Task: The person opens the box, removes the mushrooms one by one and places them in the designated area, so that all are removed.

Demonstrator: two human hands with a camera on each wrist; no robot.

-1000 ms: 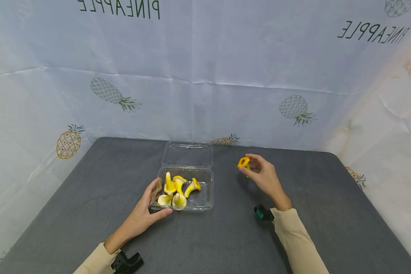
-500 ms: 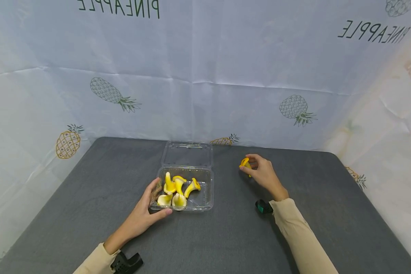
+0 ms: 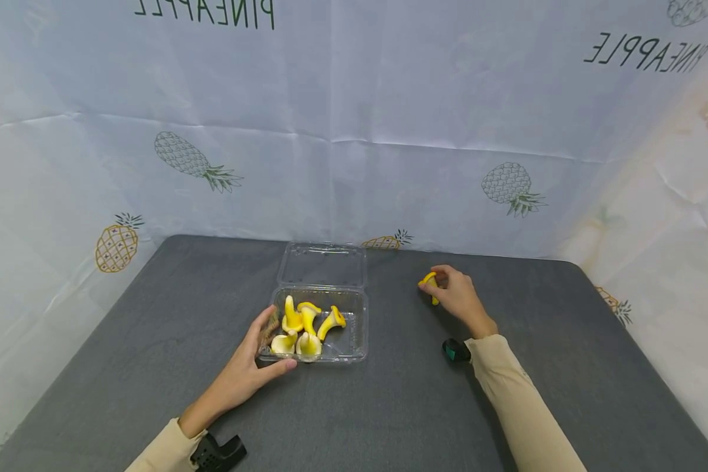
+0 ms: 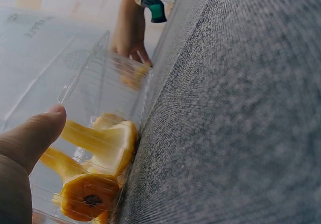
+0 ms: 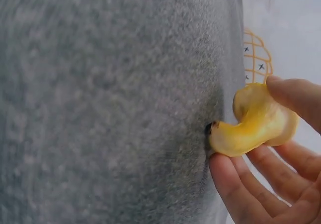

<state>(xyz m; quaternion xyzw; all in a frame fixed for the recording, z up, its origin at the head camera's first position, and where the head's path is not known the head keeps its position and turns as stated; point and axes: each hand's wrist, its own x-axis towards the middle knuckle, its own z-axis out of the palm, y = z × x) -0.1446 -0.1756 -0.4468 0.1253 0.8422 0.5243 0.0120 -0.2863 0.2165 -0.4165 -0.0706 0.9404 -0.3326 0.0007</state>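
My right hand (image 3: 457, 298) pinches a yellow mushroom (image 5: 253, 123) between thumb and fingers, right of the box and close to the tabletop. The mushroom has a flared cap, and its curved stem ends in a dark tip. My left hand (image 3: 250, 360) holds the near left corner of a clear plastic clamshell box (image 3: 354, 354), thumb along the front wall and fingers at the left side. Several yellow and whitish mushrooms (image 3: 309, 346) lie in the box, mostly on its left half. Through the front wall, the left wrist view shows a mushroom (image 4: 90, 196) with a dark spot.
The box's hinged lid (image 3: 323, 265) lies folded back toward the far edge of the dark grey table (image 3: 389, 413). A pale curtain (image 3: 354, 98) printed with pineapples hangs behind the table. Each wrist carries a dark camera mount (image 3: 218, 452).
My right hand has shifted slightly to the right with the mushroom, whose cap has turned from facing forward to nearly edge-on. My left hand and the box stay where they were.
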